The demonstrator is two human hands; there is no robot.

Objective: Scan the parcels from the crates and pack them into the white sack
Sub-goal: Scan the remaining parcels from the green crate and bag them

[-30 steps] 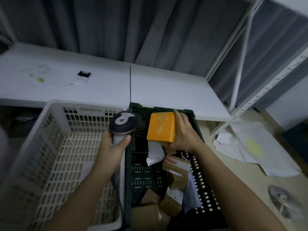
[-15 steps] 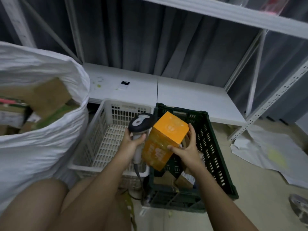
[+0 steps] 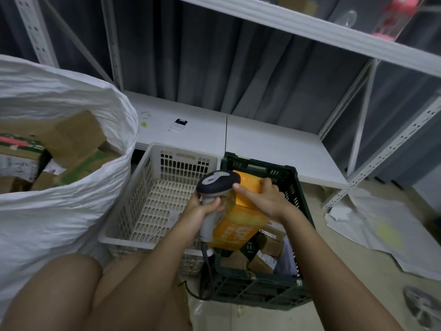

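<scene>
Our left hand [image 3: 202, 206] grips the scanner [image 3: 216, 185]; our right hand [image 3: 261, 199] grasps the orange box [image 3: 238, 223]. We should turn its barcode toward the scanner head.

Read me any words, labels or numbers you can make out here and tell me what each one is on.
None can be read.
Orange box: pale print on its side, too blurred.
Small parcels in the green crate: labels too small.
Boxes in the white sack: markings blurred.

Left hand [image 3: 202, 207] and right hand [image 3: 261, 199] both curled, gripping.
</scene>
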